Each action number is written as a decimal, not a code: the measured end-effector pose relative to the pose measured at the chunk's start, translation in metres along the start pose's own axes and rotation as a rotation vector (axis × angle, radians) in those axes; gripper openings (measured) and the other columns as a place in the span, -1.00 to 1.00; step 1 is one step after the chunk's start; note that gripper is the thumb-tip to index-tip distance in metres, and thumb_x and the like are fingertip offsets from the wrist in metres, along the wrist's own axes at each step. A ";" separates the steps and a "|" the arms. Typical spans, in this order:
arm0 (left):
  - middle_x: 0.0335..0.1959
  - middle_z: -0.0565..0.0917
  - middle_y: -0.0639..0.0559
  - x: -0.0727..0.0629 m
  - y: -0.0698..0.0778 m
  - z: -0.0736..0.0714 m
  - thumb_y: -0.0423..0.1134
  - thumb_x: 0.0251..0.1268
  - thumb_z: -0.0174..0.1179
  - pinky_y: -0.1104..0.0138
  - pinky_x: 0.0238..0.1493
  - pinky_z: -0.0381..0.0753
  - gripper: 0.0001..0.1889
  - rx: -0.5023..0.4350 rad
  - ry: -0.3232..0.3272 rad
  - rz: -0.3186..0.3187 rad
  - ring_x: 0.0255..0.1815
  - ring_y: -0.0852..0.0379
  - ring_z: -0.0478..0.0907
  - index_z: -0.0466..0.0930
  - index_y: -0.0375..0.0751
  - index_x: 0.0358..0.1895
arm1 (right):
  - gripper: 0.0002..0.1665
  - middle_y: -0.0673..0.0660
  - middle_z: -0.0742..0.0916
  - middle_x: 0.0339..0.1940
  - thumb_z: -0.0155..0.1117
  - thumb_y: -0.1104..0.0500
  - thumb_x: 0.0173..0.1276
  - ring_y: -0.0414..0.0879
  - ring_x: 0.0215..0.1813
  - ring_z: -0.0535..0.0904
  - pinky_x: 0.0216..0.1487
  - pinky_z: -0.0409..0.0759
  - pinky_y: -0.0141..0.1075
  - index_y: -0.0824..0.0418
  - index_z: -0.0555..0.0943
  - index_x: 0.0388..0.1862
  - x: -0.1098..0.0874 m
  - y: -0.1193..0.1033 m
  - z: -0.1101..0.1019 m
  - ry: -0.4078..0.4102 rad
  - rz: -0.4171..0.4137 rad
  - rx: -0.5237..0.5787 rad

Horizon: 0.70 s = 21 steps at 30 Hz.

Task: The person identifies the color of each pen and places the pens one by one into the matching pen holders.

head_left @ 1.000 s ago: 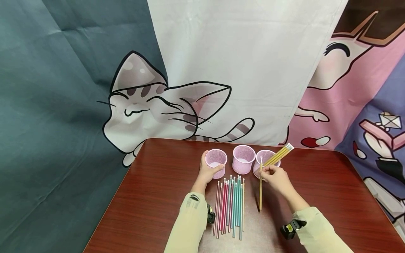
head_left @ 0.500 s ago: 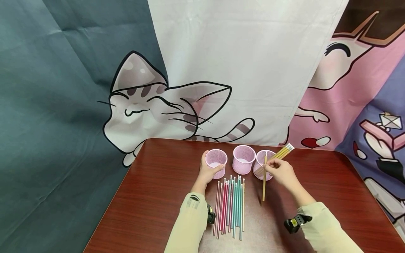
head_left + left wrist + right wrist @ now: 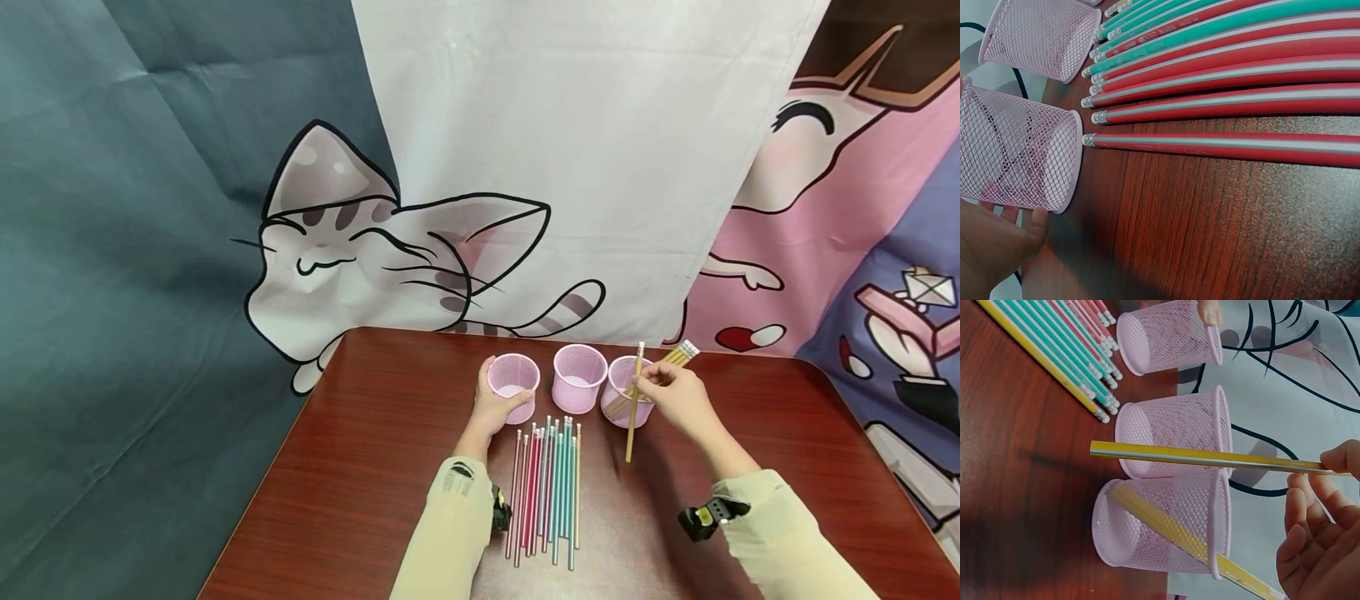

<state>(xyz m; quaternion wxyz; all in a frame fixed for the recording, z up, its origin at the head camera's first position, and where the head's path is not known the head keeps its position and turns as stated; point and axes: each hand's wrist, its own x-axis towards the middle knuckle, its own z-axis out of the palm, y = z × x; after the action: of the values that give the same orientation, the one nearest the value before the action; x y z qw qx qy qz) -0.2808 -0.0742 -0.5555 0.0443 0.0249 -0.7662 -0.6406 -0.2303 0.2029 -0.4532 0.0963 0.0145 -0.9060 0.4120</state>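
Reddish-brown wood-grain table point(image 3: 360, 467); left hand point(image 3: 491, 410) grips a pink mesh cup point(image 3: 513, 383); right hand point(image 3: 681, 402) pinches a yellow pencil point(image 3: 632, 435), raised near the rightmost mesh cup point(image 3: 1160, 556); probably light, stiff, smooth; best held mid-shaft.

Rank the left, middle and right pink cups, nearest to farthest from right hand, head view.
From the right hand:
1. Right cup: just left, yellow pencils inside.
2. Middle cup: next one left.
3. Left cup: farthest left, gripped by the left hand.
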 end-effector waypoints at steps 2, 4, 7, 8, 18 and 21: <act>0.29 0.26 -0.13 0.000 0.001 0.000 -0.25 -0.26 0.52 0.04 0.22 0.20 0.00 0.003 -0.001 0.001 0.22 -0.10 0.26 0.10 0.02 0.35 | -0.81 0.06 0.63 -0.58 0.27 0.19 0.19 -0.30 -0.54 0.46 -0.50 0.41 -0.41 0.33 0.59 -0.37 0.001 -0.001 -0.003 0.010 -0.007 -0.005; 0.29 0.25 -0.13 0.000 0.002 0.000 -0.25 -0.26 0.52 0.04 0.22 0.20 0.00 0.009 -0.003 0.002 0.22 -0.10 0.26 0.10 0.02 0.35 | -0.80 0.07 0.63 -0.57 0.27 0.17 0.20 -0.31 -0.53 0.45 -0.49 0.41 -0.40 0.33 0.59 -0.37 0.002 -0.002 -0.006 0.015 -0.009 -0.017; 0.30 0.25 -0.13 -0.001 0.003 0.000 -0.25 -0.25 0.51 0.04 0.22 0.20 0.00 0.014 -0.003 0.003 0.22 -0.10 0.26 0.09 0.01 0.35 | -0.80 0.07 0.63 -0.55 0.26 0.16 0.20 -0.31 -0.50 0.44 -0.48 0.41 -0.39 0.32 0.60 -0.35 0.003 -0.005 -0.011 0.019 -0.011 -0.030; 0.30 0.25 -0.13 -0.001 0.004 0.000 -0.25 -0.25 0.51 0.04 0.22 0.20 0.00 0.014 -0.003 0.003 0.22 -0.10 0.26 0.09 0.01 0.36 | -0.80 0.07 0.63 -0.54 0.26 0.16 0.20 -0.30 -0.49 0.44 -0.47 0.41 -0.39 0.31 0.60 -0.35 0.004 -0.006 -0.012 0.018 -0.011 -0.034; 0.29 0.26 -0.16 -0.002 0.003 0.000 -0.26 -0.25 0.52 0.02 0.21 0.20 0.00 0.018 0.003 -0.008 0.22 -0.15 0.27 0.09 0.03 0.35 | -0.80 0.07 0.62 -0.53 0.25 0.15 0.20 -0.15 -0.42 0.45 -0.42 0.39 -0.37 0.30 0.60 -0.36 0.013 -0.015 -0.023 0.056 -0.033 -0.061; 0.29 0.26 -0.17 -0.002 0.003 0.000 -0.27 -0.25 0.52 0.02 0.21 0.20 0.00 0.015 0.002 -0.003 0.22 -0.16 0.26 0.09 0.02 0.35 | -0.78 0.05 0.61 -0.55 0.25 0.11 0.22 -0.20 -0.44 0.44 -0.44 0.38 -0.39 0.28 0.60 -0.37 0.016 -0.017 -0.027 0.067 -0.038 -0.058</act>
<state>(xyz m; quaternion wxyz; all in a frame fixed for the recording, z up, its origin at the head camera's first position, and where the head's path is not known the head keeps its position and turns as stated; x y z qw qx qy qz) -0.2789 -0.0738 -0.5531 0.0442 0.0271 -0.7709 -0.6348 -0.2399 0.2128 -0.4203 0.1347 0.0150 -0.9134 0.3839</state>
